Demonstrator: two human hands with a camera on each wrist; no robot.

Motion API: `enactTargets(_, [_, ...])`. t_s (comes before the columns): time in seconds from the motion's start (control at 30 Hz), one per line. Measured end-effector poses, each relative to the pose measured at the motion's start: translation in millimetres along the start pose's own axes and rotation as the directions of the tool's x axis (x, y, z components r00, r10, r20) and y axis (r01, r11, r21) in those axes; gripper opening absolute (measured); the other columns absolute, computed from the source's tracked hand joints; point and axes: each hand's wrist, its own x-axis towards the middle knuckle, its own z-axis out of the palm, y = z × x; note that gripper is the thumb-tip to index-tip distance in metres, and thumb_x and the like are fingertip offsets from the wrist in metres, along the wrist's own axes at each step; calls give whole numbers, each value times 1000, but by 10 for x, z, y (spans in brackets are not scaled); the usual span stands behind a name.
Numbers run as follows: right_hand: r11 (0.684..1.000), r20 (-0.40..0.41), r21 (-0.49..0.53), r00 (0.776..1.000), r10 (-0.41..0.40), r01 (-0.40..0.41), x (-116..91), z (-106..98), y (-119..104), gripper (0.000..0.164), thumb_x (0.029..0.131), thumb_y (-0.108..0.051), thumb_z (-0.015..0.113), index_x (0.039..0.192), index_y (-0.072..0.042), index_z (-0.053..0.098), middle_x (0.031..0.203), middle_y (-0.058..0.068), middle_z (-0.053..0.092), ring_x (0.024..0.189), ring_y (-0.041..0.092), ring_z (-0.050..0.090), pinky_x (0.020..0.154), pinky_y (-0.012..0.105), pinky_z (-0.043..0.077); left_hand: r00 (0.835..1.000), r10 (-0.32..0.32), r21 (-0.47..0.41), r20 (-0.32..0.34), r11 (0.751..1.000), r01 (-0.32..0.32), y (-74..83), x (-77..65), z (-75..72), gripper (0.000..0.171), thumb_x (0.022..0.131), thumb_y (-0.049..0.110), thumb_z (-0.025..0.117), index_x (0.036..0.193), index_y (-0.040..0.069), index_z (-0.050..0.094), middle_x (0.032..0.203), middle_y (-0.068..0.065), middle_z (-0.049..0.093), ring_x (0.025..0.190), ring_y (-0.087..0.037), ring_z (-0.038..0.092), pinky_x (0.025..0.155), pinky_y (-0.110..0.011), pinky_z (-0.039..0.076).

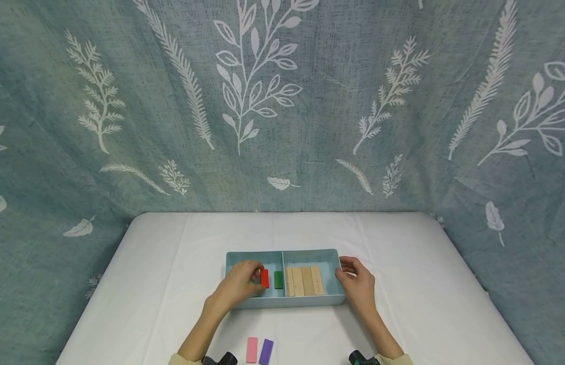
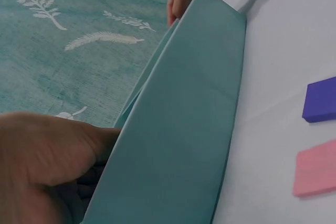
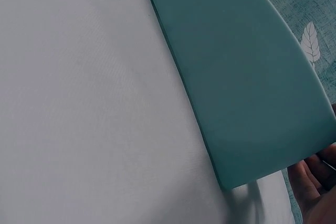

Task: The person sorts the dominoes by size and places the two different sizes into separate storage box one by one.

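Observation:
In the head view a blue-green two-part box [image 1: 291, 302] stands on the table. My left hand [image 1: 240, 283] reaches into its left compartment and pinches a red block [image 1: 265, 279]. Just right of that, a green block [image 1: 278, 280] lies in the same compartment, by the divider. Several pale wooden blocks [image 1: 304, 281] lie side by side in the right compartment. My right hand [image 1: 359, 284] holds the box's right end wall. In the left wrist view, the box's front wall [image 2: 173, 114] hides the fingertips of my left hand [image 2: 47, 161].
On the white table [image 1: 173, 284], in front of the box, lie a pink block [image 1: 251, 350] and a purple block [image 1: 266, 352]. A patterned blue-green cloth [image 1: 310, 167] hangs behind and beside the table.

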Motion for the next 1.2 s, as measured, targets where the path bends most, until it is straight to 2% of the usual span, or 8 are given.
enactTargets(0.37, [1000,7,9,1000,11,-11,-8,-5,-10,30,82,4,67,112,3,68,105,17,70,94,28,66,75,10,51,997,4,37,72,999,-7,-46,141,87,34,73,0,85,100,-5,66,78,-6,59,71,-14,50,61,-27,46])
enactTargets(0.83, [1000,3,10,1000,-17,17,-9,-1,-22,30,82,6,67,113,4,68,105,19,69,94,30,67,76,11,51,996,-11,28,85,1000,9,-77,209,150,35,70,-2,86,98,-8,66,77,-7,58,68,-13,49,59,-26,44])
enactTargets(1.2, [999,6,9,999,-35,35,-12,-11,-25,30,83,6,67,113,4,68,104,19,70,93,31,67,76,12,52,994,-18,32,106,999,15,-97,258,191,39,70,-2,86,102,-8,66,81,-7,59,72,-14,50,63,-29,47])
